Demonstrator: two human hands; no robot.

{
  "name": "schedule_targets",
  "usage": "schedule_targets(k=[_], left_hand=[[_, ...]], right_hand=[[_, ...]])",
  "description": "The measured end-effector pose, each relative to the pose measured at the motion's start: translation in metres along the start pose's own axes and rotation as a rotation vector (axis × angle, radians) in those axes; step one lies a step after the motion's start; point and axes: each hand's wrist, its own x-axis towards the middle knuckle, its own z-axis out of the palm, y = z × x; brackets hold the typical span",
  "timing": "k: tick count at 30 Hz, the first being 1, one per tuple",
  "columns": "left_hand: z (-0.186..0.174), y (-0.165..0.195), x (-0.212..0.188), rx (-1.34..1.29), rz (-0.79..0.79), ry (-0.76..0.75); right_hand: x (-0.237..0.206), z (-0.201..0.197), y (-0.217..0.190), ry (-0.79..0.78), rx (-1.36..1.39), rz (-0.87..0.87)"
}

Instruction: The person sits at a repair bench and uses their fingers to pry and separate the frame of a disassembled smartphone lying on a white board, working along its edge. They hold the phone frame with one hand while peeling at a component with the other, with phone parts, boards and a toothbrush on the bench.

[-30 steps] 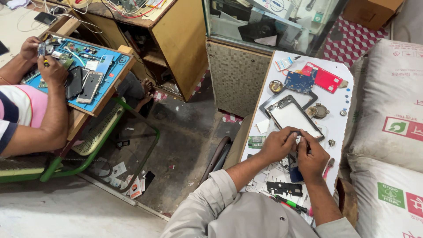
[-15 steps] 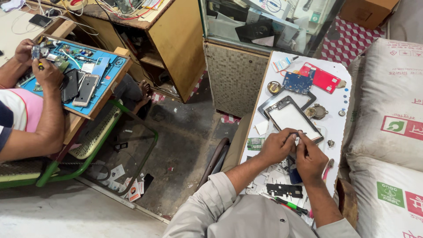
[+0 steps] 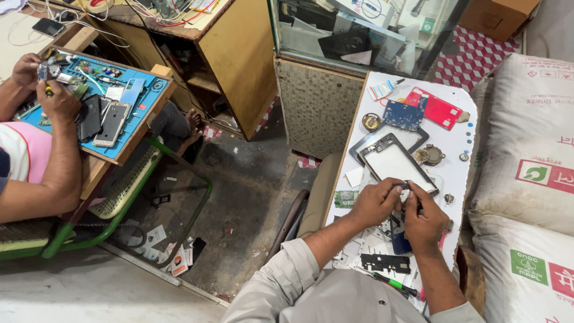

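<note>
A small dark part [image 3: 405,186] sits pinched between both hands, just above the near corner of a black screen frame [image 3: 396,160] lying on the white surface [image 3: 460,134]. The left hand [image 3: 373,203] has its fingers closed on the part from the left; the right hand [image 3: 423,216] grips it from the right. Farther off lie a blue circuit board [image 3: 404,115] and a red cover [image 3: 440,110]. Nearer the body rest a black bracket [image 3: 385,262] and a green-handled screwdriver [image 3: 391,283]. Far left, another person's hands [image 3: 57,101] work over a blue mat [image 3: 128,96].
</note>
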Motion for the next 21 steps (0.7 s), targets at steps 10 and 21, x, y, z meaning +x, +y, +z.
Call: schedule_targets(k=[10,21], left_hand=[[-0.0014,0.0004,0.0,0.007,0.004,-0.011],[-0.0012,-0.0013,0.0004,-0.029,-0.007,-0.017]], right_hand=[[-0.0007,0.0001,0.0037,-0.015,0.028,0.022],[-0.0001,0.0026,0.0091,-0.012,-0.001,0.062]])
